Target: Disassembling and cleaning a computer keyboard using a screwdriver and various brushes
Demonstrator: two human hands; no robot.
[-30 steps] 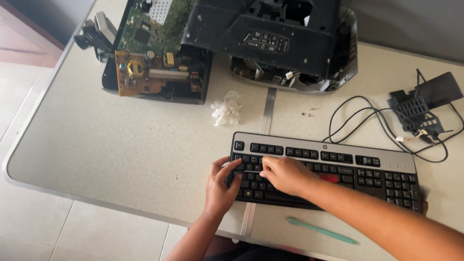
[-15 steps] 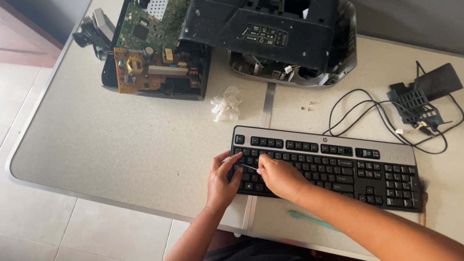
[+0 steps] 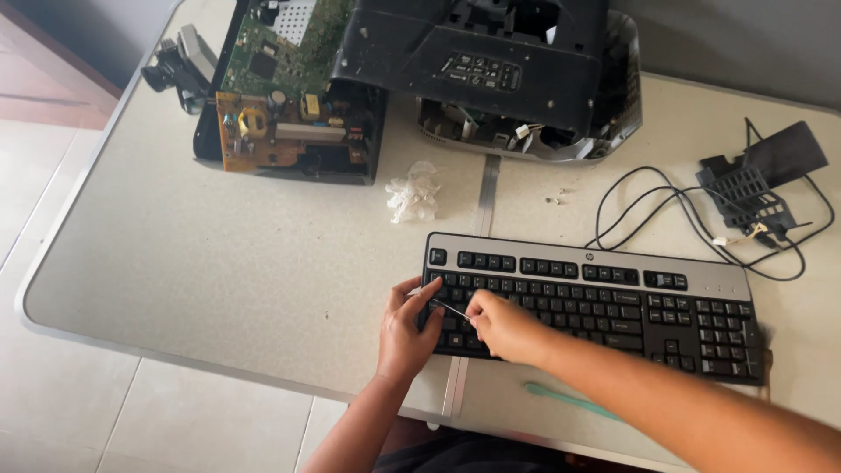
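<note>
No packages, signs or lit screens on the table (image 3: 219, 263). Label-type marks only: a small round pale logo badge (image 3: 611, 254) sits on the silver top strip of the keyboard (image 3: 596, 298), right of centre, above the black key rows. The black housing (image 3: 473, 61) at the top carries a slanted rectangular panel (image 3: 482, 70) with rows of small pale markings, dark background, too small to make out. The green circuit board (image 3: 289, 48) and the tan one (image 3: 280, 131) below it, at upper left, show tiny pale printed marks, unreadable. Key caps have white legends on black.
</note>
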